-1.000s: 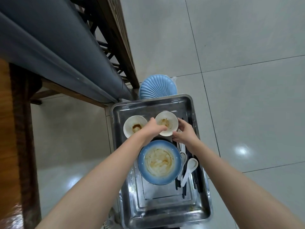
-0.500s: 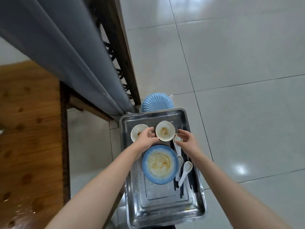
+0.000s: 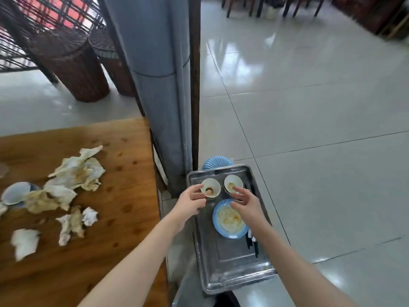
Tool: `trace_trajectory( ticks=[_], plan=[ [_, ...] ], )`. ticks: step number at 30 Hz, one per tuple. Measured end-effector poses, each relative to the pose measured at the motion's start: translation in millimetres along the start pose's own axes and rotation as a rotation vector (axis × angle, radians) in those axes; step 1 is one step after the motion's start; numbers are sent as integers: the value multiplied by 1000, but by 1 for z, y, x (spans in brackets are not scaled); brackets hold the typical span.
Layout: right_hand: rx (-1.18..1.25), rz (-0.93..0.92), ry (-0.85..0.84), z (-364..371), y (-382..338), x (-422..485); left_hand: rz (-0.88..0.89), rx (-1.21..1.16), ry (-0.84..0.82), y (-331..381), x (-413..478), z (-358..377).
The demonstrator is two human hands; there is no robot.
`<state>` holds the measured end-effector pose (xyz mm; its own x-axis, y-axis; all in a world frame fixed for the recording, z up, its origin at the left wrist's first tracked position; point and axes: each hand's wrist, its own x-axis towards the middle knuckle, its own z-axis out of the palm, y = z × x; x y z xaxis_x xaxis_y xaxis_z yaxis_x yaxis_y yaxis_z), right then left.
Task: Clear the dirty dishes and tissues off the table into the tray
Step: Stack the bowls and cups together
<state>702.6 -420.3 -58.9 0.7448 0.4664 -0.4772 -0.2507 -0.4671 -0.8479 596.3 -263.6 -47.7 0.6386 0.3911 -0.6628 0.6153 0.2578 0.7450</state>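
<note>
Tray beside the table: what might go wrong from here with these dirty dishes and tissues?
1. The left hand pinches the left bowl by its rim, tilted, with brown sauce inside; it might slip or dribble onto the tray.
2. The stained tissues lie loose on the table; some could drop into the gap before the tray.
3. A blue dish is half buried under them and may get dragged along.
</note>
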Motion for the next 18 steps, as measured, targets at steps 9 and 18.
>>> trace_trajectory(
  ticks=[9, 18],
  plan=[
    [5, -93, 43, 75, -32, -126, 119, 25, 3, -38, -130, -85],
    [-61, -195, -121, 137, -62, -197, 131, -80, 188, -75, -226, -154]
  ],
)
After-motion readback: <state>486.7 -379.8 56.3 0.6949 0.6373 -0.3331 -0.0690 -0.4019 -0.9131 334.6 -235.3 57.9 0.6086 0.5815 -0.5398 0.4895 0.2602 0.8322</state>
